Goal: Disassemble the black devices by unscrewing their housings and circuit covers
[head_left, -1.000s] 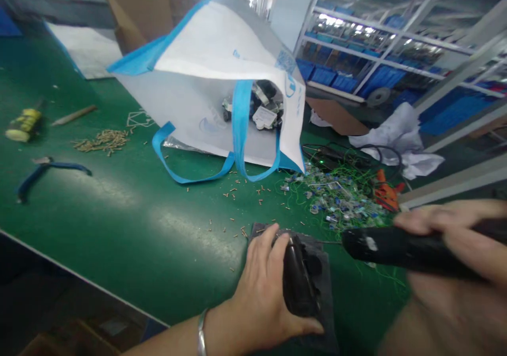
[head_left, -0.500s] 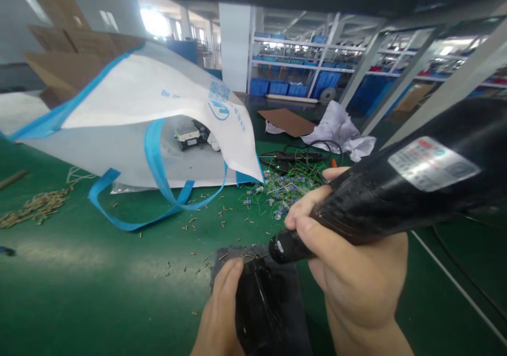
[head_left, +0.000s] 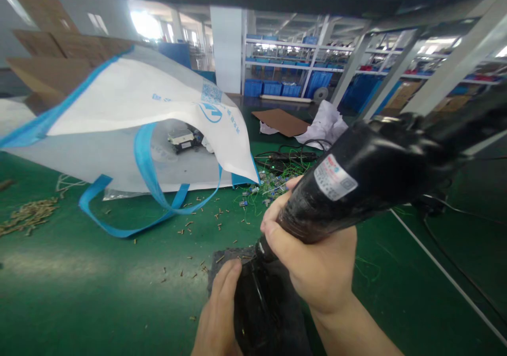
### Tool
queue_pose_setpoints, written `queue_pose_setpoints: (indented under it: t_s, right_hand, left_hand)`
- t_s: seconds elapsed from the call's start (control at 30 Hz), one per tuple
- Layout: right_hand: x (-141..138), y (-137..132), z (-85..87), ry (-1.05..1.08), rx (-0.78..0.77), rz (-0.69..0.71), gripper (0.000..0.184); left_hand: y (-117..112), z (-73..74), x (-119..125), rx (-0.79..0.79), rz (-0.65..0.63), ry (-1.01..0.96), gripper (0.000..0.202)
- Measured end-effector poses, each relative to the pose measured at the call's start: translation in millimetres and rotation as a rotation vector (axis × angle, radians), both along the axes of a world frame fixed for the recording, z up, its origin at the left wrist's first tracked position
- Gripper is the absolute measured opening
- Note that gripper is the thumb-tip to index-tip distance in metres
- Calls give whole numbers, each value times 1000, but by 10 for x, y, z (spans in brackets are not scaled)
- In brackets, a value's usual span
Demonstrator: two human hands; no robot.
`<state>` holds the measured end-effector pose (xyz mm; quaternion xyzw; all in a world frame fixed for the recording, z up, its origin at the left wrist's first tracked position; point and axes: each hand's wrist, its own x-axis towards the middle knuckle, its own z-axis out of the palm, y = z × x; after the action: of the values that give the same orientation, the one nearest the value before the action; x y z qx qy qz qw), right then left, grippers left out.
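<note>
My right hand (head_left: 312,261) is wrapped round the front of a black electric screwdriver (head_left: 368,179) with a white and red label, its tip pointing down at a black plastic part (head_left: 257,308). My left hand (head_left: 219,314) grips that black part from the left and holds it on a dark foam pad (head_left: 217,261) on the green table (head_left: 79,292). The screwdriver's tip is hidden between my hands.
A white bag with blue handles (head_left: 138,118) lies open on its side behind, with small devices inside. Small screws are scattered in front of it. A heap of green wires and small parts (head_left: 273,184) lies beside black cables. Blue bins fill the shelves (head_left: 285,73) at the back.
My right hand has brought the screwdriver lower and closer, and its tip has gone down onto the black part. My left hand keeps its hold. The camera has shifted slightly.
</note>
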<state>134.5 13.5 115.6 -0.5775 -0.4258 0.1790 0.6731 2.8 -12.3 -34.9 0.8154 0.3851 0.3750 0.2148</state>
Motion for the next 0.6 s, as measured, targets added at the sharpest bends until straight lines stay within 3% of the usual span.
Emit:
queue_pose_setpoints:
  t_s: [0.2, 0.5, 0.6]
  right_hand:
    - [-35, 54, -21, -54, -8, 35, 27]
    - [-65, 45, -37, -69, 18, 9, 29]
    - [33, 23, 66, -16, 151, -35, 31]
  left_hand:
    - [-22, 103, 79, 2, 91, 5, 85]
    - [22, 232, 33, 7, -20, 16, 90]
    - [24, 287, 42, -57, -30, -79, 90]
